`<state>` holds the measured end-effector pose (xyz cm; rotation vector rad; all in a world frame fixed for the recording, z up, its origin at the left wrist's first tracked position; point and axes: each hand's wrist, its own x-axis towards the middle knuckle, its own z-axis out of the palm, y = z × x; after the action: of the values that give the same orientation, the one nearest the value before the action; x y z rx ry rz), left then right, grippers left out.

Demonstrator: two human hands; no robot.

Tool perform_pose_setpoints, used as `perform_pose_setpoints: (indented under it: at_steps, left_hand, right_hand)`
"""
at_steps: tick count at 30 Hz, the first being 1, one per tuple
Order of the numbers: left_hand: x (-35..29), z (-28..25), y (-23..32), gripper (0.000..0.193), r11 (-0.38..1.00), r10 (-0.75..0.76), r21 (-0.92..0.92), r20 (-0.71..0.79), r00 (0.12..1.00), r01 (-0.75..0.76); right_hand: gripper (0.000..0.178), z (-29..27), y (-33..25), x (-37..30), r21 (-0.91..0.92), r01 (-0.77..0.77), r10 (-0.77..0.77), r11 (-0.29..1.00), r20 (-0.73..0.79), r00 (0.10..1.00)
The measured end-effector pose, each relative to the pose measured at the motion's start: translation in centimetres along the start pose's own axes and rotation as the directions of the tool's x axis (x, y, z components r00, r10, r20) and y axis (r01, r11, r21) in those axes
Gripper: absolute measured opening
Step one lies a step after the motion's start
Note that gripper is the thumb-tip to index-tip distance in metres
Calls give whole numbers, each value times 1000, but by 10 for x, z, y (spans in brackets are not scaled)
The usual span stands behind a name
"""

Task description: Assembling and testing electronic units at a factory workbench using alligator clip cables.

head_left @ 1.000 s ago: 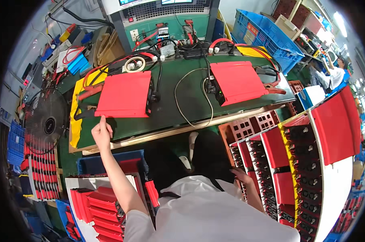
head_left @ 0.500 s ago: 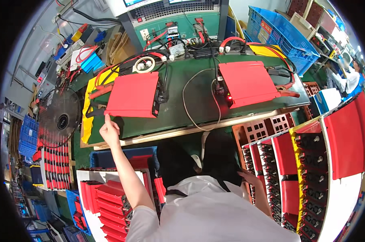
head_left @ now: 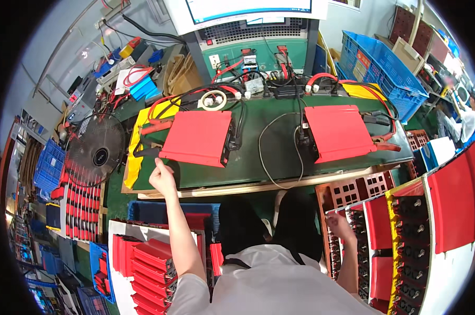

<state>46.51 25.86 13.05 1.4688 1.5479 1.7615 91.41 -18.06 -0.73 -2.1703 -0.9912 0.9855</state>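
Observation:
Two flat red metal-cased units lie on the green bench: the left unit (head_left: 198,137) and the right unit (head_left: 338,133), both with cables at their ends. My left hand (head_left: 163,177) is at the near left corner of the left unit, fingers curled in and one finger pointing up toward the corner. Nothing shows in it. Close by, a black clamp (head_left: 147,151) and a red clamp (head_left: 156,126) sit at that unit's left end. My right hand (head_left: 341,228) hangs beside the stacked units on my right, its fingers loosely bent and nothing visible in it.
Behind the units stands a test cabinet (head_left: 256,56) with a screen on top. A fan (head_left: 97,149) is at left, a blue crate (head_left: 382,73) at back right. Red units (head_left: 152,270) are stacked to my left, more (head_left: 378,223) to my right. A cable loop (head_left: 262,152) lies between the units.
My view has shifted, so the bench appears farther right and lower. My left hand stays near the left unit's corner. My right hand has risen from beside my leg toward the stacked units.

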Motion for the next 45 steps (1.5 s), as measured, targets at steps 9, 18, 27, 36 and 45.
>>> perform_pose_setpoints:
  at_steps: [9,18,27,36,45]
  left_hand:
    - [-11,8,22,69,973,85,214,2,996,-83]
    - [-13,8,25,84,984,31,175,-24,999,-26]
    - [-13,13,28,86,973,17,228,-9,1000,-14]
    - [-13,8,20,86,960,56,270,69,996,-73]
    - [-32,-47,46,68,973,-209,47,583,785,224]
  right_hand:
    - [20,-52,-141,6,-86,565,-457,821,-693,558]
    - [19,-68,-215,15,-185,786,-592,589,-761,265]
    - [27,-46,-203,6,232,707,-506,668,-556,660]
    - [33,-16,-72,-3,15,147,-148,989,104,984]
    - [52,46,162,-95,-668,100,511,737,648,564]
